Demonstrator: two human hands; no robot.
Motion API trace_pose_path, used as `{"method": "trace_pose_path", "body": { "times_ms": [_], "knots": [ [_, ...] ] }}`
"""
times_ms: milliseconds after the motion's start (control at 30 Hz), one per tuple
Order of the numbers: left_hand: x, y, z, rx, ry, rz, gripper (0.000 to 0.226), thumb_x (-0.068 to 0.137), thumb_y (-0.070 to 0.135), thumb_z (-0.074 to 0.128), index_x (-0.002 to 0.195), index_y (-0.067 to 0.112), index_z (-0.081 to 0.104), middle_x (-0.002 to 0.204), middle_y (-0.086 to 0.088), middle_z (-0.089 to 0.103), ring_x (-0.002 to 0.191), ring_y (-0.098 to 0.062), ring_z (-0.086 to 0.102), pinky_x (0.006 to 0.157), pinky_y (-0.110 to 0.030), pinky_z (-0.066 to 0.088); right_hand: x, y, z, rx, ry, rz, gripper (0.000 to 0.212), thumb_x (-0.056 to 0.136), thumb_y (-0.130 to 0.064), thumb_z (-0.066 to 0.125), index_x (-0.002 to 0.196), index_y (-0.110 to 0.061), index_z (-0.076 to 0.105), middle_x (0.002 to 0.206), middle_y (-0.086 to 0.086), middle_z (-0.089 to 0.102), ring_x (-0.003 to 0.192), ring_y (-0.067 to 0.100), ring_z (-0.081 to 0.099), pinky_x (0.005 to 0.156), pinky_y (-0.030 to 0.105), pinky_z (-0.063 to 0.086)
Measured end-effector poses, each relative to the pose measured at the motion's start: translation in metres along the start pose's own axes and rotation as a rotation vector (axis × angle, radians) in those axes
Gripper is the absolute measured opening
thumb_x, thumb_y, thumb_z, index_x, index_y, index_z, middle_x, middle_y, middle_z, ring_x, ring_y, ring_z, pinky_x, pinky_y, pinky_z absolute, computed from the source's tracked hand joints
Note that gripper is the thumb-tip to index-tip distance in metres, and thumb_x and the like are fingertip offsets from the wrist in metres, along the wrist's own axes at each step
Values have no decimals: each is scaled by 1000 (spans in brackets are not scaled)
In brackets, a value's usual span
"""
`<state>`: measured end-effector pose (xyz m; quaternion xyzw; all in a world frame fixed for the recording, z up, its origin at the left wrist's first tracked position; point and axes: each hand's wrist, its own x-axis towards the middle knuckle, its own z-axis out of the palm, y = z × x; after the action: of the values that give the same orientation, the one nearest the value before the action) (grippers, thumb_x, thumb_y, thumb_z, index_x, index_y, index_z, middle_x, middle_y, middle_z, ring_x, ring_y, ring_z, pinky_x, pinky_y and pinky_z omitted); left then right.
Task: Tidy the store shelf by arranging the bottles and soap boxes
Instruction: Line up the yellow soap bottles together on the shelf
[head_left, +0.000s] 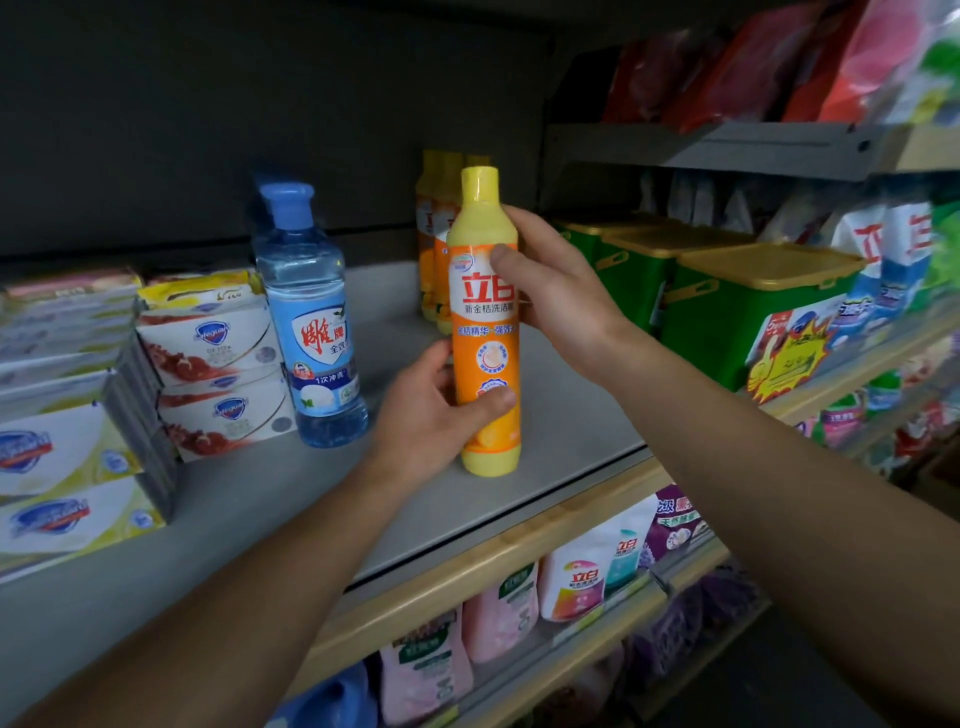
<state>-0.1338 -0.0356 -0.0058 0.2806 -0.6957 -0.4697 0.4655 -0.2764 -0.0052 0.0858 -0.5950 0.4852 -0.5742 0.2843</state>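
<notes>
Both hands are on the yellow dish-soap bottle (487, 332), which stands upright near the front edge of the grey shelf (571, 415), its base seemingly resting on the board. The left hand (431, 410) grips the lower part of the orange label, thumb across the front and fingers curled round the far side. The right hand (556, 291) holds the bottle's shoulder, thumb pressed on the top of the label and fingers wrapped behind.

Just left of the left fingers stands a clear blue detergent bottle (311, 322), apart from the yellow one with a strip of bare shelf between them. Touching that blue bottle on its far side are stacked Safeguard soap boxes (213, 358), and more soap boxes (67, 452) pile up further left at the shelf front.

Behind the right fingers a row of matching yellow bottles (434, 234) runs back toward the dark rear wall. Right of the right hand sit green tubs with yellow lids (727, 301), close beside the wrist. Bare shelf lies open between the blue bottle and the yellow row, and beneath the forearms up to the pale wooden front lip (519, 540). Below that lip hang pink refill pouches (498, 618).
</notes>
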Motion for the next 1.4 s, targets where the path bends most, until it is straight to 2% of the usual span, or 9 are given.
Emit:
{"method": "trace_pose_path", "body": {
  "times_ms": [100,233,300,467,633,833,1000,1167,1400],
  "knots": [
    [2,-2,-2,161,43,36,55,69,31,85,109,48,52,106,23,66,96,3,66,85,-28,55,-8,-1,-7,-84,-20,-67,45,101,-21,53,145,-26,42,131,0,61,115,13,62,98,38,53],
    [4,-6,-3,228,104,39,55,63,43,82,108,48,50,107,22,65,99,1,65,91,-36,55,-26,24,-25,-400,-53,-30,49,98,-31,57,145,-27,43,124,-12,59,106,-3,61,90,16,49],
    [4,-8,-3,249,113,43,60,65,45,83,114,43,50,110,19,65,100,-1,65,91,-36,55,-34,48,-47,-714,-36,74,50,98,-39,54,145,-25,44,135,-5,56,121,12,56,103,29,44],
    [3,-6,-8,318,145,58,51,82,34,74,128,34,51,101,32,59,88,19,58,68,-5,45,-55,99,-88,-1123,-95,323,55,96,-54,46,141,-22,49,139,7,51,129,29,48,106,34,39],
    [4,-4,-7,414,223,91,53,82,31,73,130,27,53,104,20,62,88,8,60,72,-17,47,-58,116,-90,-1157,-42,294,56,90,-63,38,135,-33,52,135,-2,52,125,26,49,102,38,42],
    [9,-4,7,542,227,116,53,83,36,72,132,24,54,101,27,58,81,22,56,63,2,40,-57,119,-92,-1153,-34,272,55,88,-61,38,134,-33,53,134,-1,53,124,27,49,102,38,41],
    [39,-7,25,596,213,39,56,82,37,75,131,21,54,113,10,65,74,9,59,62,1,40,-57,118,-92,-1172,-50,259,54,92,-58,37,135,-30,52,133,1,52,123,28,48,101,39,40],
    [75,-16,49,554,244,-6,54,83,35,74,130,15,56,125,-4,65,102,-18,66,92,-35,53,-58,116,-95,-1163,-64,245,52,92,-56,37,133,-29,52,132,1,52,123,27,47,101,39,38],
    [102,-36,55,555,360,-53,49,84,40,72,123,13,61,121,-6,67,104,-22,66,96,-42,52,-56,119,-94,-1156,-29,218,48,90,-55,38,126,-28,56,126,1,55,120,26,48,99,38,38]
  ]
}}
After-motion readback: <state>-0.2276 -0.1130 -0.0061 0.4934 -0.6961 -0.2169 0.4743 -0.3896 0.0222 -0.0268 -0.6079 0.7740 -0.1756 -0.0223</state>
